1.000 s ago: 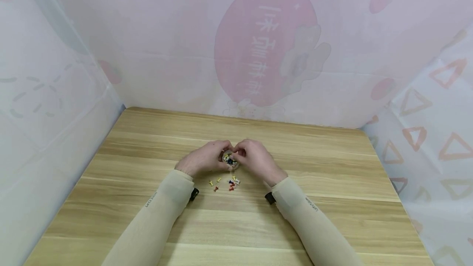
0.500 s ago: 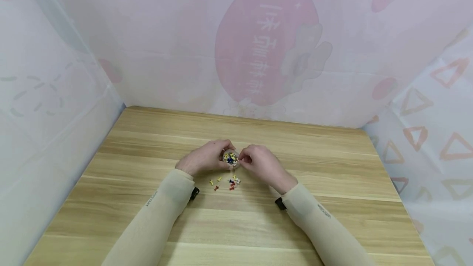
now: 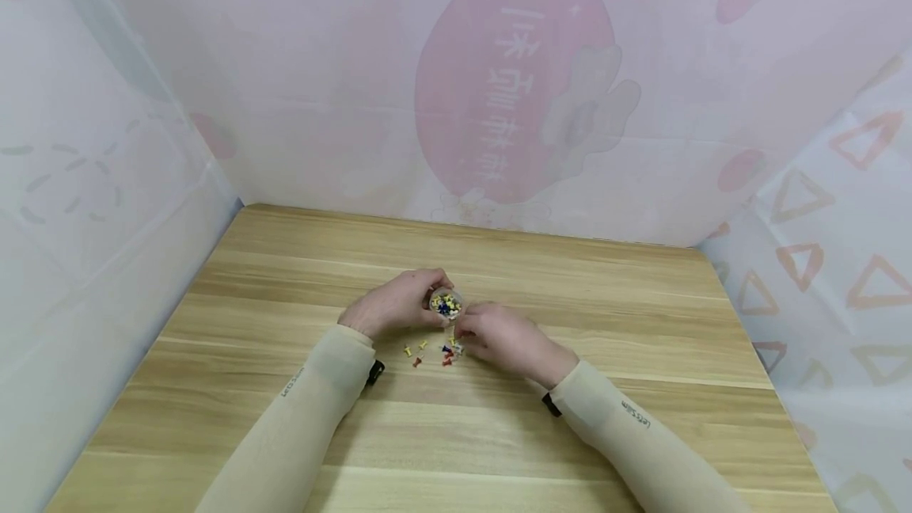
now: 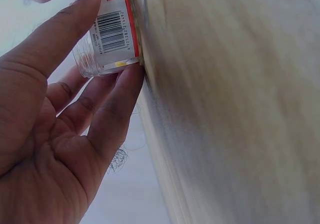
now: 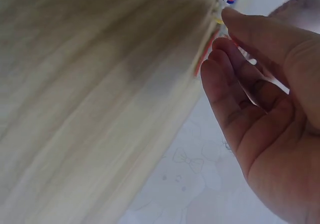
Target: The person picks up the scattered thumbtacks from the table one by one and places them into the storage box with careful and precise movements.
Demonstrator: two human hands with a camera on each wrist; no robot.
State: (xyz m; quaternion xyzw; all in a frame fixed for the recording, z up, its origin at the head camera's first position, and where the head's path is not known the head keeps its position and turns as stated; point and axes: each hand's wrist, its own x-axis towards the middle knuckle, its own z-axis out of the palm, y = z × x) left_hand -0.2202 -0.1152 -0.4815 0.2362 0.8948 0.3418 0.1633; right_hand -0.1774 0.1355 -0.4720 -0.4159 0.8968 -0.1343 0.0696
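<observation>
My left hand point(image 3: 395, 303) holds a small clear plastic jar point(image 4: 112, 29), thumb on one side and fingers on the other. The jar has a white label with a barcode and stands open on the table, with yellow, blue and white push pins in it. Just right of the jar is my right hand point(image 3: 509, 337), fingers bent and thumb apart from them in the right wrist view; no pin shows between them. Its fingertips are beside loose pins, among them a blue push pin point(image 3: 446, 349), a red push pin point(image 3: 447, 362) and a white push pin point(image 3: 458, 351).
Nearer the left hand lie a yellow push pin point(image 3: 408, 351), another yellow push pin point(image 3: 423, 345) and a red push pin point(image 3: 416, 362). The wooden table point(image 3: 606, 299) meets a printed cloth backdrop point(image 3: 321, 141) at its back edge, with cloth on both sides.
My right hand has moved from over the jar's mouth rightward, then down toward the loose pins. The left hand and jar have stayed in place.
</observation>
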